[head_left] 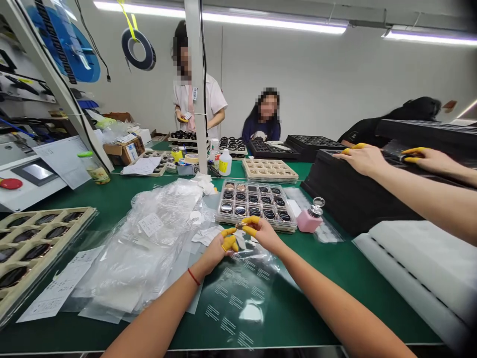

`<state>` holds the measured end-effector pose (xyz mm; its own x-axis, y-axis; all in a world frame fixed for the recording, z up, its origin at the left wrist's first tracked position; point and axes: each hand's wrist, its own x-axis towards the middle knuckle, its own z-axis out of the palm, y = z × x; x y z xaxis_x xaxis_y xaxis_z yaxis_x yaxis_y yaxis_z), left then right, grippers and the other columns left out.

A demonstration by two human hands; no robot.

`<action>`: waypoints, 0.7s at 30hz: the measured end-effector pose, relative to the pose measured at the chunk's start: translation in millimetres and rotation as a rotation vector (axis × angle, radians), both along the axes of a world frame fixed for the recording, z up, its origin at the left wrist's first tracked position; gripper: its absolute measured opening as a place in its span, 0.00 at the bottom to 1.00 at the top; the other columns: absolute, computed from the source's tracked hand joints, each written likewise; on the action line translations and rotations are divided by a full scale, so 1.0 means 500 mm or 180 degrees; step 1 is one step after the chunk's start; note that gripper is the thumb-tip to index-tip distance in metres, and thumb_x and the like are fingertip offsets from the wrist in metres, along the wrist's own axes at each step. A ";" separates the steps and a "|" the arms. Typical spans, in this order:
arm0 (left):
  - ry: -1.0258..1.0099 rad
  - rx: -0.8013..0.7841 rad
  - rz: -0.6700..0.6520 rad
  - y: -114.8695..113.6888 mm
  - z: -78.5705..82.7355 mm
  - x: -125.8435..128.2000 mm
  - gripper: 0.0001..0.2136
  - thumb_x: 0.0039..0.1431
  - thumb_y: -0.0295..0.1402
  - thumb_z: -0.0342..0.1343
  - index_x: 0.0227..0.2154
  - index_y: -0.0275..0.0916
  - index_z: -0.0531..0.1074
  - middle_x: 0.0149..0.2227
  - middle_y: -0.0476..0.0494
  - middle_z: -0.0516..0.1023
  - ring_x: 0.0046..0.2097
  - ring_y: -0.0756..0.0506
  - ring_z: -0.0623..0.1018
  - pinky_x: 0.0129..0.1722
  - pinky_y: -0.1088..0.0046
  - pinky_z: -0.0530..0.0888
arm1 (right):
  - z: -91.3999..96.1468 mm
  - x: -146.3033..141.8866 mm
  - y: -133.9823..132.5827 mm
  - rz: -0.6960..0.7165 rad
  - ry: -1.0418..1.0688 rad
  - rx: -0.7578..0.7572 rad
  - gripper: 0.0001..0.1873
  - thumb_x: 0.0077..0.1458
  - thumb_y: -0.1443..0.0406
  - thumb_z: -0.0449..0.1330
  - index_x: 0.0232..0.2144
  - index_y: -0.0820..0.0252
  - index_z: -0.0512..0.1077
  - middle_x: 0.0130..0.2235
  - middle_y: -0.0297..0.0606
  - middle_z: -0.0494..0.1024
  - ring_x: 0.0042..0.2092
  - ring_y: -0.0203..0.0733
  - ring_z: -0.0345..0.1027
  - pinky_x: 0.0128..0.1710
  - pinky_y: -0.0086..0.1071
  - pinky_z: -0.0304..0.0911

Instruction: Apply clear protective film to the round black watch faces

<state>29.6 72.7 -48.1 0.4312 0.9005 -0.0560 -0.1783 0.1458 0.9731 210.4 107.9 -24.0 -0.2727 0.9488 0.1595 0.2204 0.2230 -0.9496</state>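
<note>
My left hand (219, 244) and my right hand (264, 233), in yellow finger cots, meet over the bench in the head view. Pinched between their fingertips is a small shiny metallic part (240, 225), too small to identify. Just beyond them sits a clear plastic tray (257, 222) with round dark pieces in its compartments. Crumpled white tissue (208, 235) lies beside my left hand. Under my wrists, a clear plastic sheet printed with white text (234, 301) lies on the green bench top.
Clear plastic bags (122, 263) heap up at left, next to a beige tray (80, 214). A pink pump bottle (310, 220) stands right of the clear tray. Black foam trays (335, 199) and another person's hands (363, 158) are at right. Two people are across the bench.
</note>
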 end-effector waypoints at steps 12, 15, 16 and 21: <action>-0.0035 0.0376 -0.0452 -0.016 0.002 0.008 0.29 0.48 0.29 0.61 0.54 0.42 0.61 0.44 0.44 0.71 0.40 0.48 0.72 0.40 0.71 0.68 | -0.005 -0.015 -0.055 0.0459 -0.0652 0.0210 0.08 0.49 0.69 0.55 0.33 0.57 0.71 0.35 0.35 0.70 0.38 0.40 0.66 0.41 0.37 0.64; 0.0029 0.0486 -0.0592 -0.025 0.010 0.014 0.29 0.50 0.28 0.58 0.56 0.44 0.58 0.40 0.45 0.71 0.36 0.50 0.71 0.35 0.74 0.68 | -0.015 -0.015 -0.055 0.0126 -0.0869 0.0073 0.09 0.47 0.68 0.57 0.34 0.58 0.69 0.30 0.33 0.69 0.33 0.40 0.65 0.36 0.37 0.64; 0.0069 0.0539 -0.0613 -0.027 0.011 0.016 0.28 0.50 0.27 0.58 0.55 0.44 0.59 0.40 0.45 0.71 0.35 0.50 0.71 0.33 0.75 0.67 | -0.018 -0.016 -0.058 0.0076 -0.0984 0.0160 0.09 0.47 0.68 0.57 0.34 0.57 0.69 0.30 0.34 0.69 0.33 0.40 0.64 0.36 0.37 0.63; 0.0186 0.0622 -0.0425 -0.023 -0.002 0.023 0.27 0.48 0.26 0.59 0.53 0.41 0.61 0.43 0.43 0.71 0.40 0.47 0.72 0.38 0.72 0.68 | -0.024 -0.021 -0.082 0.0115 -0.1252 0.0972 0.04 0.51 0.69 0.54 0.28 0.56 0.68 0.34 0.38 0.71 0.37 0.43 0.62 0.38 0.39 0.60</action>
<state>41.2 61.2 -49.0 0.5483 0.8319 0.0854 -0.1126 -0.0278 0.9933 199.7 67.2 -36.2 -0.3999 0.8637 0.3069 0.5358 0.4919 -0.6863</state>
